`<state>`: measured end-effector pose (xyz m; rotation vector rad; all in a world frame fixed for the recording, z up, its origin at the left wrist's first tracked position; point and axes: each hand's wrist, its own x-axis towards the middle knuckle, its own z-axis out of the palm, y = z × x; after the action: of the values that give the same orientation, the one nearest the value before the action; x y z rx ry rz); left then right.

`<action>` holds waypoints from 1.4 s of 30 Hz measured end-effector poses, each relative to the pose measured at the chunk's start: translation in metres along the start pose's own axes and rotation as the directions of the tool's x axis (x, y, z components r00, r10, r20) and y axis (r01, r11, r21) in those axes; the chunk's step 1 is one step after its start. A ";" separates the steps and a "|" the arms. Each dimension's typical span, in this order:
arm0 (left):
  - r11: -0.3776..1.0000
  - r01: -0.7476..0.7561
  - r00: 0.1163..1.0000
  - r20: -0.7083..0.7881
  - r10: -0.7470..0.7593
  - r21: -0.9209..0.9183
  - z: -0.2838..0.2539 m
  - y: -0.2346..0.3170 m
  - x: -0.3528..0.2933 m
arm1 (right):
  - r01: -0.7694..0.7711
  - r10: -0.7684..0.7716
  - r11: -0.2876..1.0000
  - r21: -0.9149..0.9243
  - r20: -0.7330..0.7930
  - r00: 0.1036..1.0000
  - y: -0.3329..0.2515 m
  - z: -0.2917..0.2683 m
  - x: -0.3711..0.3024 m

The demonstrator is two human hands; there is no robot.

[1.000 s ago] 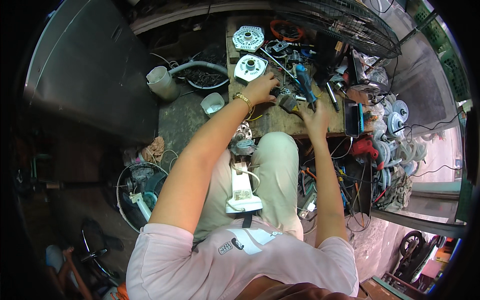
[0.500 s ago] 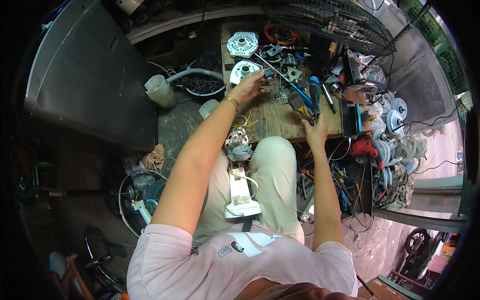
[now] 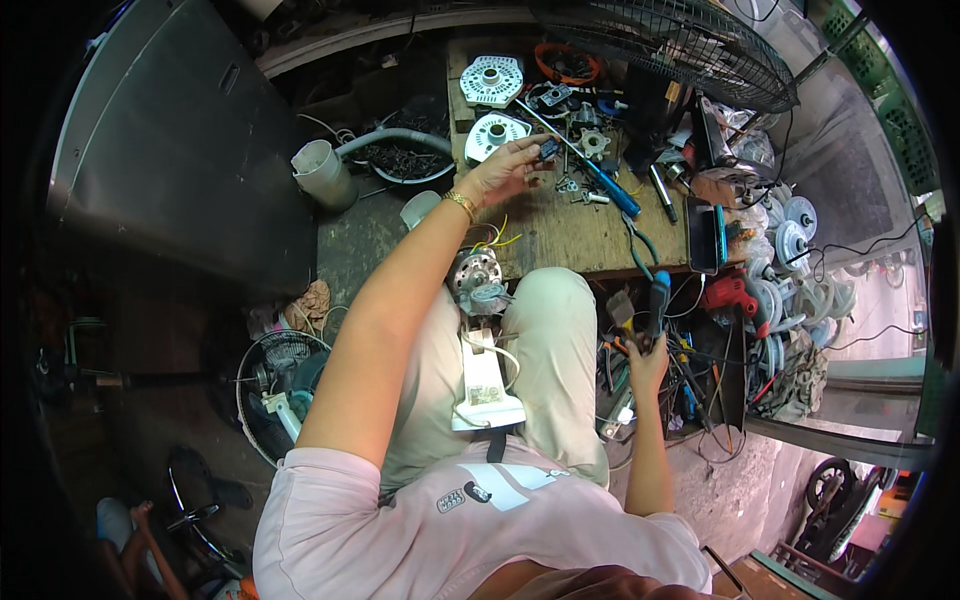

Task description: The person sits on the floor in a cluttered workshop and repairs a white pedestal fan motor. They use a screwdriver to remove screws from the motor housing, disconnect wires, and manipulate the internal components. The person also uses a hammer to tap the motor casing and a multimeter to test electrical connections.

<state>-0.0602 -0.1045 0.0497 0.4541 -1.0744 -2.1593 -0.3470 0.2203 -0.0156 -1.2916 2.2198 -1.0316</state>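
My left hand (image 3: 500, 172) is over the bench's left side, its fingers closed on a small dark block (image 3: 548, 149). Off the bench's front edge, beside my right knee, my right hand (image 3: 648, 368) grips a screwdriver (image 3: 659, 300) with a blue and black handle. A brush-like tool (image 3: 621, 308) with some yellow on it is in the same grip. Between my knees stands a fan motor (image 3: 477, 274) with yellow wires, above a white fan part (image 3: 487, 392). Two white motor covers (image 3: 492, 80) lie near my left hand.
On the wooden bench (image 3: 545, 240) lie a long blue-handled screwdriver (image 3: 610, 190), pliers (image 3: 641, 245) at the front edge, and several metal parts. A phone (image 3: 706, 238) and a red power tool (image 3: 735, 297) are at the right. Below my right hand sits a tool bin (image 3: 700, 385).
My right hand has moved down toward me from the bench edge to above the tool bin, carrying the screwdriver and brush-like tool. The pliers now show at the edge. My left hand stays nearly still.
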 end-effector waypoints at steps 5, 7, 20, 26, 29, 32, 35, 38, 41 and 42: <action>1.000 0.002 1.000 0.002 -0.002 -0.005 -0.004 0.003 -0.006 | -0.070 0.053 0.961 -0.267 -0.071 0.996 0.092 0.020 -0.044; 1.000 0.009 1.000 -0.004 -0.009 0.006 -0.005 0.003 -0.007 | -0.170 0.165 0.931 -0.322 -0.043 0.985 0.095 0.019 -0.054; 1.000 0.001 1.000 0.019 -0.001 0.004 0.003 0.006 -0.012 | -0.363 0.351 0.819 -0.444 -0.112 0.930 0.132 0.020 -0.068; 1.000 0.007 1.000 0.017 -0.008 0.006 0.004 0.006 -0.014 | -0.354 0.343 0.833 -0.425 -0.104 0.933 0.126 0.022 -0.069; 1.000 0.008 1.000 0.018 -0.008 0.009 0.005 0.006 -0.013 | -0.349 0.336 0.844 -0.408 -0.105 0.936 0.125 0.024 -0.069; 0.999 0.001 1.000 -0.005 -0.001 0.053 0.002 0.004 -0.012 | -0.324 0.303 0.862 -0.391 -0.115 0.946 0.123 0.026 -0.070; 0.970 0.030 0.993 -0.121 0.000 0.240 -0.008 -0.004 -0.011 | -0.267 0.238 0.895 -0.358 -0.124 0.963 0.121 0.028 -0.069; 0.855 0.160 0.963 -0.269 -0.025 0.494 -0.006 -0.015 -0.008 | -0.234 0.205 0.923 -0.305 -0.126 0.971 0.117 0.025 -0.067; 0.485 -0.038 0.953 -0.115 0.282 0.874 -0.024 -0.027 -0.012 | -0.145 0.129 0.973 -0.179 -0.099 0.987 0.093 0.026 -0.059; 0.399 -0.014 0.950 -0.112 0.292 0.917 -0.027 -0.027 -0.011 | -0.101 0.089 0.986 -0.133 -0.098 0.991 0.085 0.025 -0.055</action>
<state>-0.0487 -0.1003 0.0117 1.0393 -2.0059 -1.0770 -0.3533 0.2837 -0.0977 -1.2021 2.4347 -0.9341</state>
